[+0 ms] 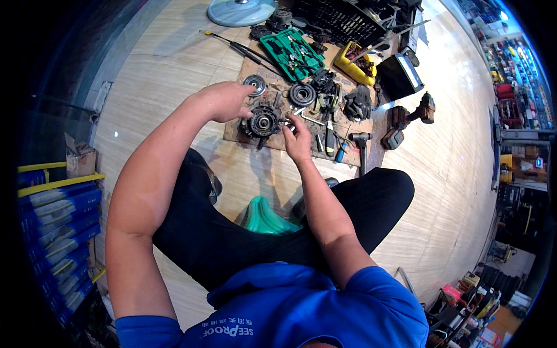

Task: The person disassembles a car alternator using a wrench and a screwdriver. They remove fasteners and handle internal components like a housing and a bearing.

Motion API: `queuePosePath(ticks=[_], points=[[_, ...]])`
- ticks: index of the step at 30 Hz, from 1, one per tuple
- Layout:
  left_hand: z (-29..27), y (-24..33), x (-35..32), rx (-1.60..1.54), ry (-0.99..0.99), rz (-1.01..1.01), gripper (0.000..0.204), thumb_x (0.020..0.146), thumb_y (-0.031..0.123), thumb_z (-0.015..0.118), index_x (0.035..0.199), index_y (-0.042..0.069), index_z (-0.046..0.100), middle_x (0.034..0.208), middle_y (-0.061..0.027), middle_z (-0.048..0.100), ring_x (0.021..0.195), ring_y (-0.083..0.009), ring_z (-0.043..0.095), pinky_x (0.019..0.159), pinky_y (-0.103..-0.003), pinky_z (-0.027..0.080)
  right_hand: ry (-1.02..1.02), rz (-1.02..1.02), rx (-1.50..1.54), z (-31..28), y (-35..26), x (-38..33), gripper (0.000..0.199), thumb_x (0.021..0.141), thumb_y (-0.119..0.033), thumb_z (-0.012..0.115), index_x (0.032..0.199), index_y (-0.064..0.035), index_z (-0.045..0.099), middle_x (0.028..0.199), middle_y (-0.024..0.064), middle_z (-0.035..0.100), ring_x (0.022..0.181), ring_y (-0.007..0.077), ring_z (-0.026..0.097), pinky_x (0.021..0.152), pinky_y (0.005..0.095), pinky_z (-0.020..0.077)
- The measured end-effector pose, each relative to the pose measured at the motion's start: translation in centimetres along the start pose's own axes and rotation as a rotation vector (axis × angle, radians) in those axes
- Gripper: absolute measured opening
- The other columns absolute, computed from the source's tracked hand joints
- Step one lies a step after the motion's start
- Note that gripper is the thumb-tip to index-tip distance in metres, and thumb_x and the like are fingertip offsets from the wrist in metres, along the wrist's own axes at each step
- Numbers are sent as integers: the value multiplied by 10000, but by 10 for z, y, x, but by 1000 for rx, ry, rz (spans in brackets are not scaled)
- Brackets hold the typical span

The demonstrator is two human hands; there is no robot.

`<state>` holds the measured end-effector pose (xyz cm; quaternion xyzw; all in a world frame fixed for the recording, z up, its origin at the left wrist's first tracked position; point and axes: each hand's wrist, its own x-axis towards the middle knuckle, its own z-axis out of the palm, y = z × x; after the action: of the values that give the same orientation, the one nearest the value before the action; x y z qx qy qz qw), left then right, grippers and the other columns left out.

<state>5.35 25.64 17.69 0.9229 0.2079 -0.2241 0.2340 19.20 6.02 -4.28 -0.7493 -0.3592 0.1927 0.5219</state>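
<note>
A dark round machine part with a ringed hub (pixel 264 120), perhaps a compressor, lies on the cardboard sheet in front of me. My left hand (pixel 227 101) reaches over its left side, fingers apart, the thumb by its rim. The fingertips come close to a grey grooved pulley (pixel 254 86) just beyond. On the other side of the machine part, my right hand (pixel 297 139) pinches something small near the part's right edge; fingers and size keep me from naming it. A second black pulley (pixel 301 94) rests farther back, right of the centre.
The cardboard sheet (pixel 232 131) also bears pliers, a blue-handled screwdriver (pixel 340 153), a hammer (pixel 361 139) and dark gloves (pixel 360 103). Behind are a green tool case (pixel 292 53), a yellow container (pixel 355 64) and a black crate (pixel 339 22). A cordless impact wrench (pixel 426 107) lies right.
</note>
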Motion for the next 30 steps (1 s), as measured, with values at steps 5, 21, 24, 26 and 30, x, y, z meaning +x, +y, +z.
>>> queuePosePath(ticks=[5,21,24,26,30], points=[[-3,7,5,26,1,25,666,872,288,713,1431,49,440,1308,-248,569,1228,-395,534,1034,-441,439,-6,36,305,0,20,5,359,943,-54,590,1292,6,529,1273,122,588,1041,180,619,838,285,512],[-4,8,-5,1,-1,13,657,873,292,707,1426,51,447,1336,-244,553,1249,-386,521,1052,-431,426,-176,308,771,-7,2,2,346,852,87,640,1186,14,587,1273,135,607,1013,209,661,868,332,558],[-1,3,-2,12,8,10,660,871,291,709,1426,50,447,1337,-244,552,1251,-386,519,1051,-433,426,-176,334,875,-7,0,3,320,904,13,626,1219,0,568,1265,135,613,1000,209,662,856,329,562],[0,2,-2,14,11,5,660,870,287,711,1425,48,447,1337,-243,552,1251,-385,519,1051,-433,426,-167,383,983,-9,0,3,284,943,-54,608,1220,-4,567,1249,133,623,985,206,664,834,321,564],[-1,3,-3,5,16,6,659,864,280,717,1421,46,453,1336,-241,553,1249,-385,520,1049,-435,427,-82,434,1083,-12,13,3,230,992,-157,575,1164,-7,600,1169,117,664,917,177,664,766,291,553]])
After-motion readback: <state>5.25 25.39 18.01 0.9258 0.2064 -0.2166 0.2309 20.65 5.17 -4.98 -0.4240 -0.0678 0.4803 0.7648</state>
